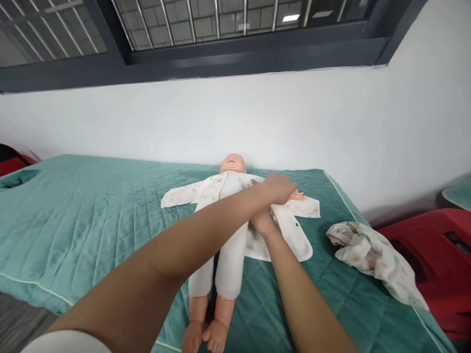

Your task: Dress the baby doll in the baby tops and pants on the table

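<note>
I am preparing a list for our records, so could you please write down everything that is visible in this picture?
Doll: one, pinkish and white, lying centre, head toward wall
Printed garment: one, white, around doll's upper body
Crumpled cloth: one, printed white, right
Quilted cover: one, green, beneath doll
Red object: one, far right
Green piece: one, right edge
Red-and-black object: one, left edge
Wall: one, white, behind
Window frame: one, dark grey, top
Bars: several, silvery, top
Floor: grey, bottom left
White sleeve: one, bottom left
Left hand: one, bare, over right wrist area
Right hand: one, bare, at garment, partly hidden
</note>
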Available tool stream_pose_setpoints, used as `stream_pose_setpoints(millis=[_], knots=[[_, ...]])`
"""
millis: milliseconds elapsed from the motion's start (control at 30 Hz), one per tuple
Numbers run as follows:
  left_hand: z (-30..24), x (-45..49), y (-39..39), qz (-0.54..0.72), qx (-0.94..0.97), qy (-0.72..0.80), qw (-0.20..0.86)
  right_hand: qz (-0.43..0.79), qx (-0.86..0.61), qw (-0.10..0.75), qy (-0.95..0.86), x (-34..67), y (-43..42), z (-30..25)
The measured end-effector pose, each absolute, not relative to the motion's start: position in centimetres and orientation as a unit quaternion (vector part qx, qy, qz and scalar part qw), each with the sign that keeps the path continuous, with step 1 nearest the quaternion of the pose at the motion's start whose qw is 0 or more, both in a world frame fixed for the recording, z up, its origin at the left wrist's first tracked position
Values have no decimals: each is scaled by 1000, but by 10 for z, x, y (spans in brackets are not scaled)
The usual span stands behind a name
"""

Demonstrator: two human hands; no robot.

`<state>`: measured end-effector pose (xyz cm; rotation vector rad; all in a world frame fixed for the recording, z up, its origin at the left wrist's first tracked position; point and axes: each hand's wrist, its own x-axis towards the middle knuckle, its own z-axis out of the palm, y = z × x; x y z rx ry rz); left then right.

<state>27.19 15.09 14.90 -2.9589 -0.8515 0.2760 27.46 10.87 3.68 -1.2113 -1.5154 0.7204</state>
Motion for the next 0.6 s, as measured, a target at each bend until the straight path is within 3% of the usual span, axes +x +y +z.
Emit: stream_pose_setpoints(millis=[133,333,500,600], knots=[[150,283,162,131,-950,-283,3,306,-484,503,-647,287,102,49],[158,270,186,84,-937,-334,-56,367,-479,401,-689,339,90,69],[151,261,187,44,-944,-322,-63,174,-697,350,-601,369,102,49],[145,256,182,29,-948,-308,-70,161,-773,293,-539,371,109,42]])
